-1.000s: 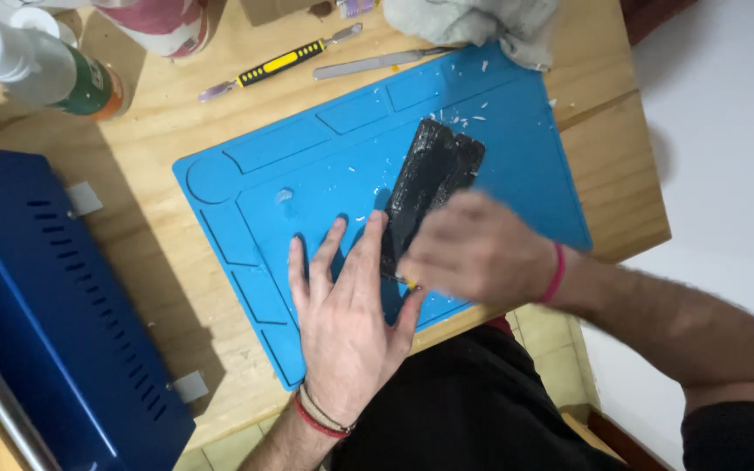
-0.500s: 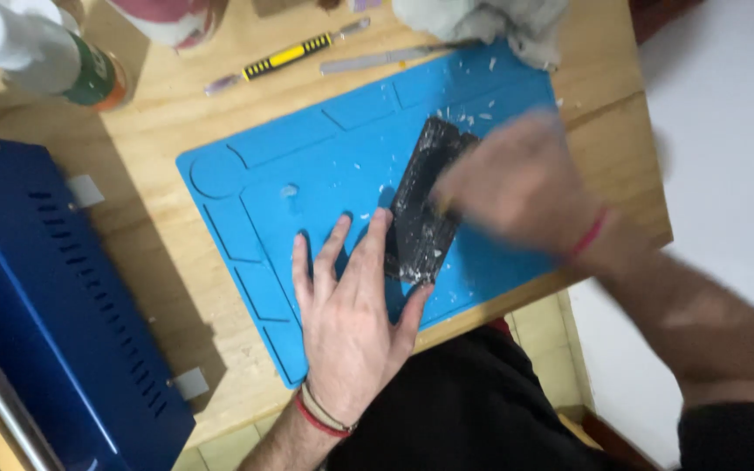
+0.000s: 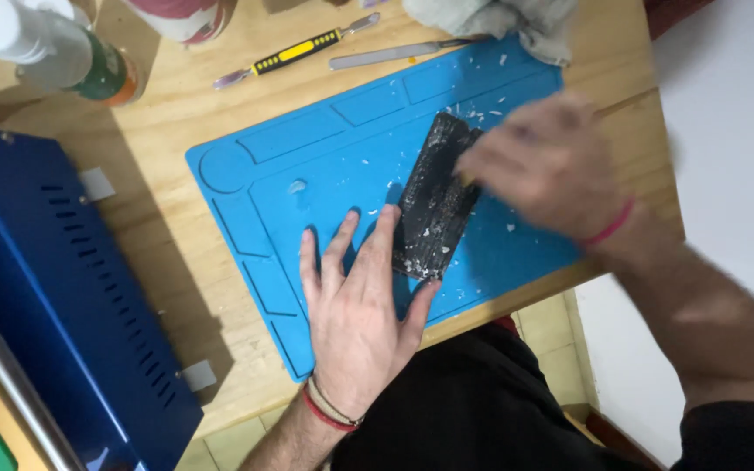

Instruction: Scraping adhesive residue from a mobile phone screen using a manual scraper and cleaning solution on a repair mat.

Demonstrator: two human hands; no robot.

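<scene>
A black, scratched phone panel (image 3: 434, 205) lies tilted on a blue silicone work mat (image 3: 307, 166), with white flakes scattered around it. My left hand (image 3: 355, 305) lies flat on the mat with its fingers spread, and its index finger and thumb rest against the panel's left edge and near corner. My right hand (image 3: 551, 166) is blurred by motion at the panel's far right end, fingertips touching it. Whether it grips something small is hidden by the blur.
A yellow-and-black pry tool (image 3: 294, 51) and a flat metal spatula (image 3: 386, 58) lie on the wooden table (image 3: 167, 218) behind the mat. A grey cloth (image 3: 490, 22) sits at the back, a bottle (image 3: 63, 52) at back left, a blue metal box (image 3: 54, 296) on the left.
My right hand has slid from the panel's near end up along it to its far end. My left hand and the panel have stayed in place.
</scene>
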